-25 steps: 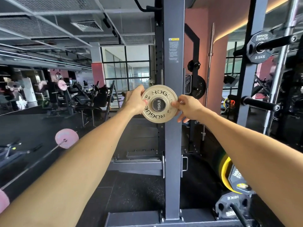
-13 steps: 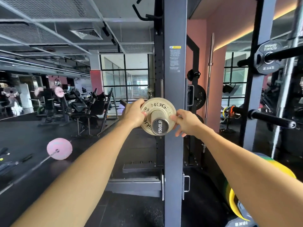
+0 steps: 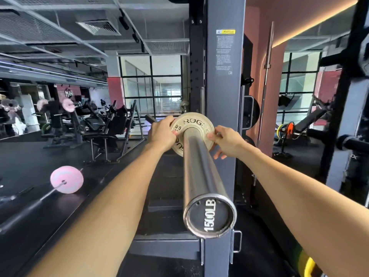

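Plate (image 3: 192,124) slid far up sleeve (image 3: 201,176) since 0.5 s ago, sleeve thru its hole, frame centre. L hand (image 3: 162,133) gripped left rim; R hand (image 3: 228,141) pinched right rim.

A small beige plate (image 3: 190,122) marked ROGUE, standing upright, is threaded on the steel barbell sleeve (image 3: 201,172) — well away from its near end.
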A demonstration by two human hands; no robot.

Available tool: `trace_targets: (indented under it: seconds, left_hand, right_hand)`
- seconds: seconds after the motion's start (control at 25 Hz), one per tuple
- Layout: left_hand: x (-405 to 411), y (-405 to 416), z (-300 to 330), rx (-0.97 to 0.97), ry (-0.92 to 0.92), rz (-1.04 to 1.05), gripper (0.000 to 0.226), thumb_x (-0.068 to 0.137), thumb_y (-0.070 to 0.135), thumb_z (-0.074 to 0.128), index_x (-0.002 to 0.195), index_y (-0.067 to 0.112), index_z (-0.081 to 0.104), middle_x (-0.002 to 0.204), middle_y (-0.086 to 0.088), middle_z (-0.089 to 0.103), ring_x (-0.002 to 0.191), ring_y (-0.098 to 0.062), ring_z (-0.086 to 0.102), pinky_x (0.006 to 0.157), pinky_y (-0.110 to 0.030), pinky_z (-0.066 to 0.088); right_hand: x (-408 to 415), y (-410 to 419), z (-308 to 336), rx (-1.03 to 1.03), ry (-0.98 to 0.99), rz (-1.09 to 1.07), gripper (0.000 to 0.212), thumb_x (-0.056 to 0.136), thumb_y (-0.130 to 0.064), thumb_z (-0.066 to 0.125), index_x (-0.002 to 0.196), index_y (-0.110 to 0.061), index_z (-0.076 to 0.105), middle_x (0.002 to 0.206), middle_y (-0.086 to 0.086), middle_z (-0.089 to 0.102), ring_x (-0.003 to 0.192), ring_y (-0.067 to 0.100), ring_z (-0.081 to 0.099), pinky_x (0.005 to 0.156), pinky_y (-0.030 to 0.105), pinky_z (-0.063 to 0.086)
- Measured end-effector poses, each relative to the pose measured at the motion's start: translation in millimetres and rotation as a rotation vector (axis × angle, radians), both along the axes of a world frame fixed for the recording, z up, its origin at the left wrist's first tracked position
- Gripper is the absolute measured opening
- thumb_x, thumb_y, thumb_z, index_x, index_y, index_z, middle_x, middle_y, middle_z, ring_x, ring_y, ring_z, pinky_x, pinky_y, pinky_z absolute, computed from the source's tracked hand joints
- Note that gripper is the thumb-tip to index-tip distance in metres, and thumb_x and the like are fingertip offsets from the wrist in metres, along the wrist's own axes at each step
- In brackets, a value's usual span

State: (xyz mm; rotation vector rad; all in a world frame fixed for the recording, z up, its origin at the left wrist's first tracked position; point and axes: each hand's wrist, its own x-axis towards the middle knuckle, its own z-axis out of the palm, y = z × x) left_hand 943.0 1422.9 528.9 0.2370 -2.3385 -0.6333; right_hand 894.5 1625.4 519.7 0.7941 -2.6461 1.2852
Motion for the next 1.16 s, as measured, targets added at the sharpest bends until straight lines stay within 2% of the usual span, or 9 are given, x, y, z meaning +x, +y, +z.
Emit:
trace_targets:
  seconds: [0.16, 0.32, 0.52, 0.72, 0.84, 0.96, 1.04, 1.12, 1.16]
  left_hand:
    - [-33, -11, -1, -0.014, -0.002, 0.016, 0.023, 0.089, 0.016, 0.063, 0.110, 0.026, 0.060, 0.106, -0.008, 0.067, 0.095, -0.031, 0.061, 0.076, -0.035, 0.047]
    - [-63, -22, -2, -0.004, -0.002, 0.019, 0.020, 0.088, 0.018, 0.062, 0.107, 0.027, 0.061, 0.102, -0.009, 0.067, 0.094, -0.033, 0.060, 0.078, -0.036, 0.049]
    - [-91, -29, -5, 0.007, 0.019, 0.025, 0.022, 0.086, 0.015, 0.063, 0.106, 0.022, 0.061, 0.098, -0.011, 0.068, 0.092, -0.034, 0.061, 0.078, -0.038, 0.051]
    - [-99, -34, -3, -0.018, 0.007, 0.060, 0.016, 0.085, 0.016, 0.062, 0.097, 0.026, 0.057, 0.092, -0.008, 0.067, 0.085, -0.032, 0.061, 0.076, -0.041, 0.054]
    - [-97, -33, -3, 0.002, -0.023, 0.033, 0.022, 0.086, 0.018, 0.062, 0.092, 0.035, 0.050, 0.092, -0.005, 0.066, 0.085, -0.031, 0.064, 0.073, -0.040, 0.056]
    - [-74, -30, 0, -0.036, -0.094, 0.058, 0.019, 0.090, 0.042, 0.063, 0.102, 0.031, 0.053, 0.098, -0.001, 0.065, 0.088, -0.027, 0.061, 0.071, -0.036, 0.051]
    - [-53, -38, -6, -0.006, -0.119, 0.079, 0.034, 0.086, 0.057, 0.060, 0.102, 0.028, 0.055, 0.098, 0.002, 0.064, 0.087, -0.025, 0.058, 0.072, -0.034, 0.048]
    - [-30, -51, -14, 0.009, -0.194, 0.064, 0.033, 0.085, 0.050, 0.064, 0.105, 0.025, 0.055, 0.104, -0.001, 0.062, 0.092, -0.023, 0.056, 0.072, -0.031, 0.042]
    - [-18, -60, -18, 0.015, -0.238, 0.053, 0.033, 0.084, 0.047, 0.066, 0.106, 0.025, 0.056, 0.109, -0.003, 0.060, 0.097, -0.023, 0.054, 0.076, -0.031, 0.041]
  right_hand:
    - [-37, -12, 1, 0.025, 0.013, 0.003, 0.028, 0.100, -0.034, 0.044, 0.102, -0.007, 0.051, 0.094, 0.013, 0.071, 0.063, 0.030, 0.071, 0.058, 0.036, 0.059]
    - [-66, -21, 3, 0.056, 0.039, -0.008, 0.027, 0.100, -0.035, 0.044, 0.101, -0.009, 0.051, 0.096, 0.015, 0.070, 0.063, 0.030, 0.072, 0.070, 0.044, 0.060]
    - [-90, -33, 4, 0.117, 0.053, -0.046, 0.027, 0.099, -0.040, 0.041, 0.093, -0.015, 0.049, 0.087, 0.012, 0.073, 0.061, 0.033, 0.071, 0.075, 0.047, 0.058]
    - [-95, -35, 7, 0.080, 0.023, -0.012, 0.024, 0.100, -0.036, 0.043, 0.091, -0.015, 0.049, 0.090, 0.006, 0.072, 0.065, 0.030, 0.072, 0.066, 0.042, 0.060]
    - [-88, -37, 4, 0.070, 0.006, -0.063, 0.028, 0.100, -0.039, 0.041, 0.098, -0.013, 0.052, 0.088, 0.005, 0.073, 0.063, 0.025, 0.070, 0.062, 0.039, 0.060]
    - [-74, -40, -8, 0.152, -0.120, -0.091, 0.034, 0.099, -0.042, 0.037, 0.106, -0.013, 0.054, 0.095, 0.008, 0.068, 0.070, 0.023, 0.066, 0.057, 0.031, 0.056]
    - [-62, -46, -15, 0.248, -0.121, -0.071, 0.028, 0.097, -0.035, 0.044, 0.105, -0.011, 0.055, 0.097, 0.010, 0.063, 0.082, 0.026, 0.062, 0.068, 0.033, 0.055]
    - [-50, -57, -25, 0.264, -0.112, -0.034, 0.026, 0.097, -0.022, 0.050, 0.116, -0.005, 0.056, 0.113, 0.014, 0.061, 0.101, 0.029, 0.059, 0.086, 0.035, 0.050]
    - [-46, -61, -34, 0.200, -0.148, 0.011, 0.030, 0.098, -0.016, 0.050, 0.124, -0.002, 0.053, 0.121, 0.013, 0.059, 0.101, 0.025, 0.059, 0.088, 0.029, 0.050]
